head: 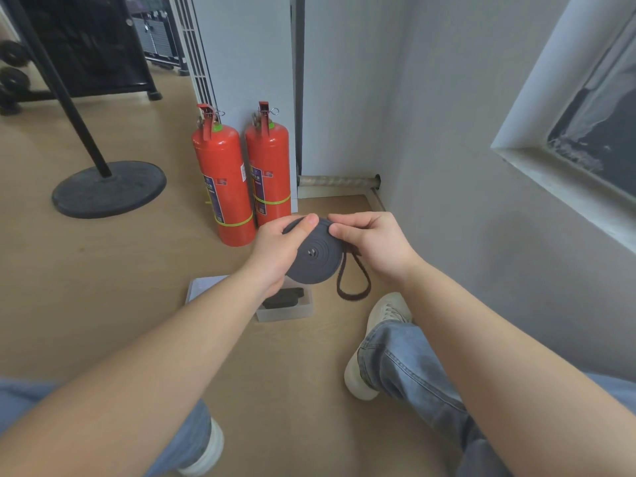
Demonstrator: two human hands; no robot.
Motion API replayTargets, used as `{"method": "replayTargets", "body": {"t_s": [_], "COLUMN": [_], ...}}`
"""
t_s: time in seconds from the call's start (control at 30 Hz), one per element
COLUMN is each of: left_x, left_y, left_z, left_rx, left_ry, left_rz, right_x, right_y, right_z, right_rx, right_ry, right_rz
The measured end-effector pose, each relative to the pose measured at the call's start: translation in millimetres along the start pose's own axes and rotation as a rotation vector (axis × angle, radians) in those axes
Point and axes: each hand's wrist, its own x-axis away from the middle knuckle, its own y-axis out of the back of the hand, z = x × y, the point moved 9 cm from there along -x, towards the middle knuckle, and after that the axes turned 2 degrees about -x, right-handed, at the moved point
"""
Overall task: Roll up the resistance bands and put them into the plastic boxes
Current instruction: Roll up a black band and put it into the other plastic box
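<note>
We judge the main risk to be the coil springing loose. The dark resistance band (315, 254) is wound into a flat spiral held in the air above the floor, and its unwound tail (354, 287) hangs as a loop below the right hand (373, 244). If either grip eases while we wind in that last length, the springy turns could slacken or slide sideways. A loose, fat roll might then not fit the plastic box (285, 315) on the floor just below, where another dark roll (284, 297) already lies. The left hand (278, 249) curls round the coil's left side, thumb pressed over the upper rim, fingers hidden behind. The right hand pinches the upper right edge between thumb and fingers, where the tail leaves.
</note>
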Motion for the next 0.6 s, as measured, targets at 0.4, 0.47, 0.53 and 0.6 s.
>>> {"method": "replayTargets", "body": {"t_s": [0.4, 0.47, 0.53, 0.6], "left_x": [-0.7, 0.2, -0.2, -1.1], "left_y": [-2.2, -1.7, -2.1, -2.2], "left_z": [-4.5, -4.2, -2.7, -2.6], "left_rx": [-0.132, -0.082, -0.091, -0.13], "left_ry": [-0.03, -0.013, -0.009, -0.016], "left_rz": [0.066, 0.033, 0.031, 0.054], "right_x": [0.1, 0.1, 0.7, 1.1], "right_y": [-1.1, 0.6, 2.5, 3.9], "right_z": [-0.5, -2.8, -2.1, 0.7], "right_rx": [0.096, 0.046, 0.067, 0.126], "right_ry": [0.026, 0.008, 0.011, 0.028], "right_rz": [-0.039, -0.017, -0.017, -0.026]}}
